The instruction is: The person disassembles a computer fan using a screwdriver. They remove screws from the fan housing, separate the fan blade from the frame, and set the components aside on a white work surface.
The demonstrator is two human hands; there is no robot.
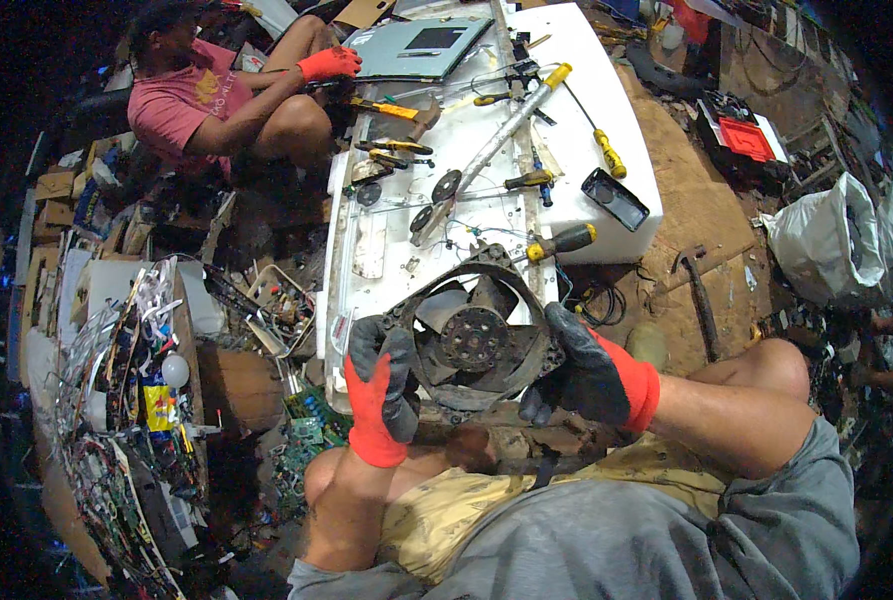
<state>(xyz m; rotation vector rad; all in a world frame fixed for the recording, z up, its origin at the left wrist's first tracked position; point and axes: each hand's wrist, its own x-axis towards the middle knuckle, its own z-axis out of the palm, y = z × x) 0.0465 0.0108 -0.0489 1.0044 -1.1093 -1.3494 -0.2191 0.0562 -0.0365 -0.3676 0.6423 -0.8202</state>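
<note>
A dirty black cooling fan [474, 338] in a square frame is held up over the near end of the white work surface [586, 150]. My left hand [379, 385], in a red and grey-black glove, grips the frame's left edge. My right hand [596, 372], gloved alike, clasps its right side. The fan's round hub and blades face me, and the palm-side fingers behind the frame are partly hidden. Just beyond the fan lies a screwdriver [562, 242] with a yellow and black handle.
A hammer [396, 110], pliers [394, 150], a long yellow-ended rod [506, 140] and a black case [614, 200] lie on the surface. Across it, a person in red gloves holds a grey panel [416, 48]. Scrap [131, 420] piles at left; a white sack [826, 240] and another hammer [699, 300] are right.
</note>
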